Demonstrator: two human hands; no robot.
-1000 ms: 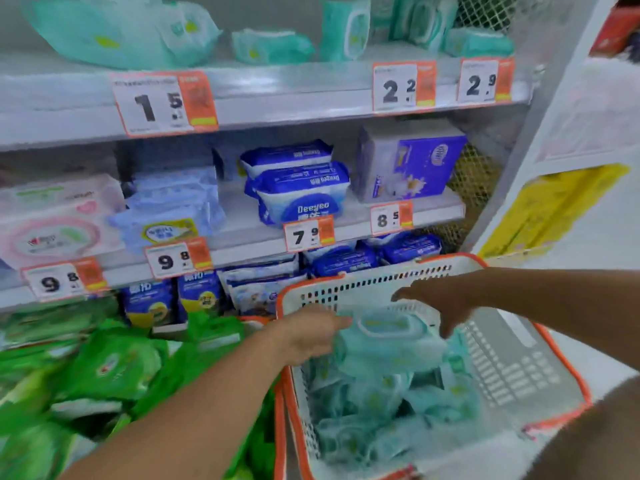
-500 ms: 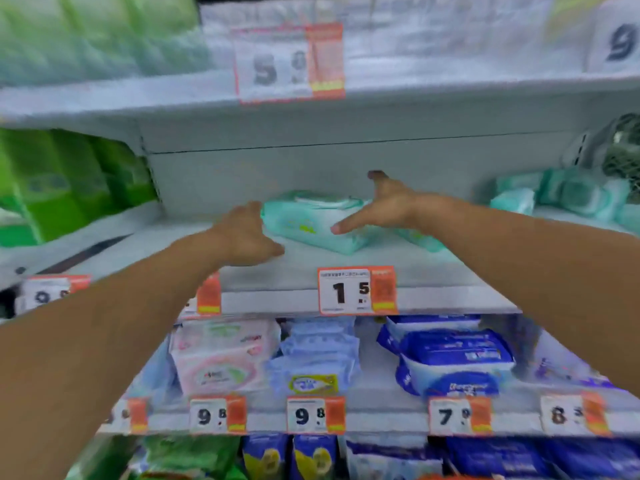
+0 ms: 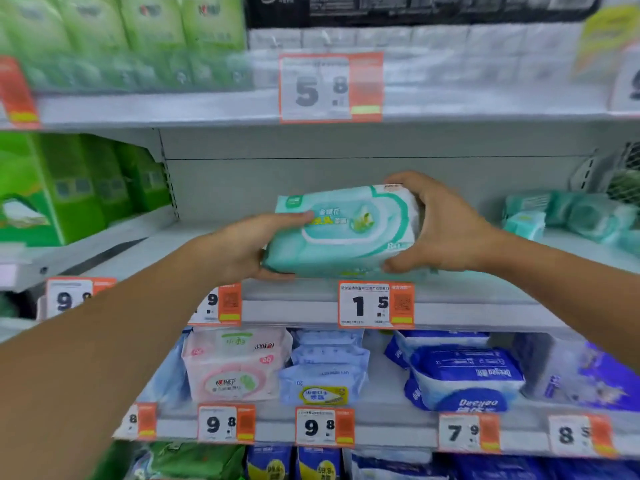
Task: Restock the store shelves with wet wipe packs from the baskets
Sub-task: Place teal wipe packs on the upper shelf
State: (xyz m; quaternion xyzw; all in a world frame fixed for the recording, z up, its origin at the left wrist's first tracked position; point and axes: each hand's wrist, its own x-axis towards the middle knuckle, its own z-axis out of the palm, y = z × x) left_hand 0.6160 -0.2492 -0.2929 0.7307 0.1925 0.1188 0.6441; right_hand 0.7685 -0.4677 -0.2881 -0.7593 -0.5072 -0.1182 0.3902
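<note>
Both hands, left [image 3: 242, 251] and right [image 3: 440, 226], clasp a soft teal wipe pack [image 3: 343, 230] (glossy, pillow-shaped) by its ends.

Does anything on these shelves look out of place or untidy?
Yes. At the right end of the shelf, the teal packs lie jumbled at mixed angles, not in rows. The wet wipe pack, gripped by the left hand and right hand, is tilted, not yet set flat.
</note>
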